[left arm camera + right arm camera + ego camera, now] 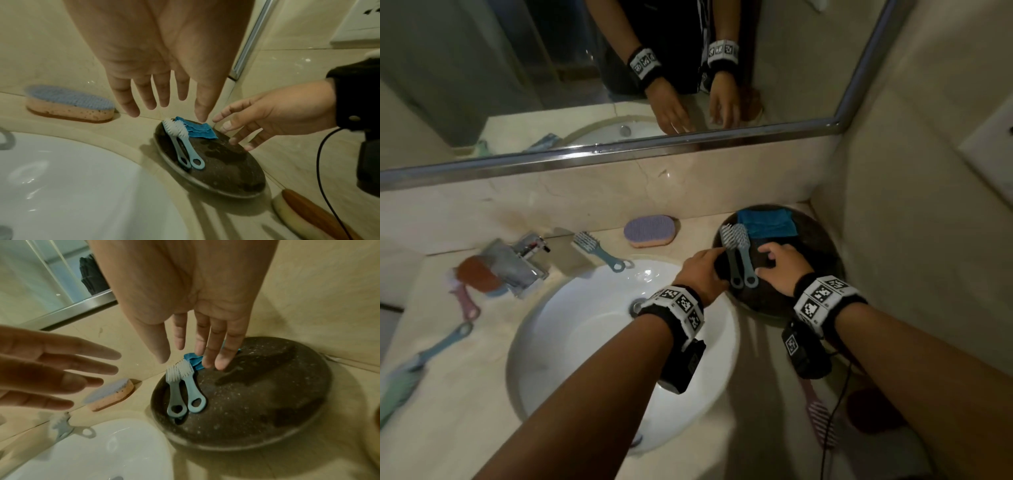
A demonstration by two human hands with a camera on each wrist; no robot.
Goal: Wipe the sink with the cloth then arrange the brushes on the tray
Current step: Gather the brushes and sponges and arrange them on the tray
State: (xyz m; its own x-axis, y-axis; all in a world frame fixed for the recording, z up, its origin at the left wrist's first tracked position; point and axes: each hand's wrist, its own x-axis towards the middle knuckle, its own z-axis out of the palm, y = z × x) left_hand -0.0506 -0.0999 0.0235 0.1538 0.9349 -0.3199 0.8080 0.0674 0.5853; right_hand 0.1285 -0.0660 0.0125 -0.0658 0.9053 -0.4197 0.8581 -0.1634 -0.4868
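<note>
We hover both hands, left hand (703, 274) and right hand (780, 270) spread wide and empty, flanking two brushes (738, 255) lying side by side on the tray (818, 246), handles toward us.

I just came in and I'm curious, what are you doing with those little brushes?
A person is tidying brushes beside a white sink. Two small blue brushes lie side by side on a dark round tray, next to a folded blue cloth. The left hand and right hand hover open over the tray, holding nothing. Another blue brush waits on the counter by the tap.
</note>
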